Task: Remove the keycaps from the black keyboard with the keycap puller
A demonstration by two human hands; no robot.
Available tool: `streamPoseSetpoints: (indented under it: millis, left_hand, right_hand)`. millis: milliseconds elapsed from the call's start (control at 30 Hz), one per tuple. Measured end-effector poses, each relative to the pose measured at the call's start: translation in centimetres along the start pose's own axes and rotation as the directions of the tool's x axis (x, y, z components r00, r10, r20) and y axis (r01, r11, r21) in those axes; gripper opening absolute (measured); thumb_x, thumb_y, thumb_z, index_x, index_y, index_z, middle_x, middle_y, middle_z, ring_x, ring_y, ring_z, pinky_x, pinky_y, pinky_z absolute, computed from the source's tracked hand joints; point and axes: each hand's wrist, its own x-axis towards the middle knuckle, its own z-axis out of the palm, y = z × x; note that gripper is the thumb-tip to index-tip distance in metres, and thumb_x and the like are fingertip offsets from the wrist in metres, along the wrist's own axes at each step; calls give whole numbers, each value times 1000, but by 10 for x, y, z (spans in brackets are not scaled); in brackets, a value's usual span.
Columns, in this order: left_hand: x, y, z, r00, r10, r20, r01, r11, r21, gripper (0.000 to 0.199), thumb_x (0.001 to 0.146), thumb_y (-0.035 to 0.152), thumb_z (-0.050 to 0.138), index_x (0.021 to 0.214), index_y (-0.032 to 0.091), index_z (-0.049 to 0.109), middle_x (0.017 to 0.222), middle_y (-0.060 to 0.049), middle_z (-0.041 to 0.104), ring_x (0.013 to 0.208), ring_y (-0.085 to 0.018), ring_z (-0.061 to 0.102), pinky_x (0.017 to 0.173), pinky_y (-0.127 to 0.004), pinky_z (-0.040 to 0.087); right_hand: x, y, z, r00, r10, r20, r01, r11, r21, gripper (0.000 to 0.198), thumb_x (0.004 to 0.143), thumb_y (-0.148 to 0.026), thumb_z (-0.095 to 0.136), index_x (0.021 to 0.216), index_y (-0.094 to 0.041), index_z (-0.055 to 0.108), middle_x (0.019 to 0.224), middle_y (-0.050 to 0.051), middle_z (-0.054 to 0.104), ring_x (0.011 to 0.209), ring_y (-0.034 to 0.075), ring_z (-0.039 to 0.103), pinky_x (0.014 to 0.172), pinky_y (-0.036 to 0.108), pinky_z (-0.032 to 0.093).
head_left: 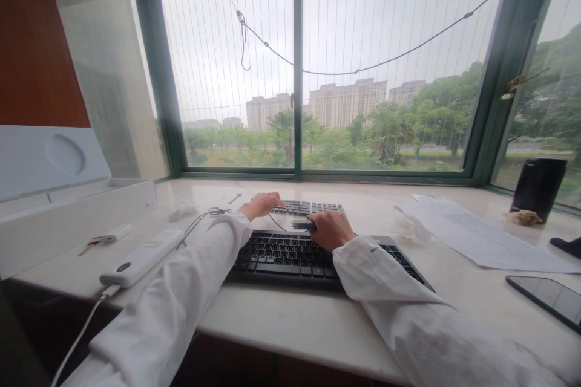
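Observation:
Both my arms in white sleeves reach forward over a pale stone sill. My left hand (261,204) rests on the left end of a small grey keyboard (308,208) lying far from me. My right hand (330,230) is closed on a small dark flat object (303,225), held just above the far edge of a larger black keyboard (290,254). A thin dark cable (200,221) runs from under my left hand off to the left.
An open white box (68,205) stands at the left, with a white power bank (140,257) and its white cable beside it. Papers (476,233), a dark cup (538,187) and a phone (547,299) lie at the right. A big window is ahead.

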Motion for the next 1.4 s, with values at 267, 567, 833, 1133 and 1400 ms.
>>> streamPoseSetpoints:
  millis: [267,567,833,1133,1400]
  left_hand:
    - [-12,-13,-5,993,-111,-42,111,994,5,43,83,4,42,103,30,70,122,0,59,95,-18,60,82,-28,44]
    - [-20,-13,0,992,-119,-28,119,993,-21,33,84,9,43,96,24,70,117,-2,64,93,-18,62,83,-29,45]
    - [-21,-9,-6,988,-140,-68,136,989,-57,40,80,5,44,101,26,71,122,-1,61,96,-18,61,84,-28,44]
    - [-50,0,-54,990,14,-140,-81,874,-479,35,85,44,57,110,22,67,96,-4,68,83,-16,60,74,-26,44]
    - [-107,30,-63,915,399,64,-240,662,-711,34,65,42,78,92,21,76,75,-2,66,66,-11,52,57,-22,34]
  right_hand:
    - [0,0,1,1000,5,-10,-5,1000,27,22,83,-26,46,85,-19,67,83,9,70,79,23,66,70,31,43]
    - [1,1,3,1000,4,-20,-3,999,32,20,81,-24,48,84,-19,67,83,9,71,77,23,66,69,31,42]
    - [1,1,3,1000,2,-15,-2,1000,29,22,82,-25,47,85,-19,67,84,10,71,79,24,66,69,31,42]
    - [1,1,1,1000,-4,-19,4,1000,14,21,83,-28,46,84,-20,66,84,9,71,79,24,66,68,32,41]
    - [-1,-1,-1,997,-13,-80,14,1000,16,19,79,-26,47,79,-20,65,78,9,70,72,24,65,61,30,38]
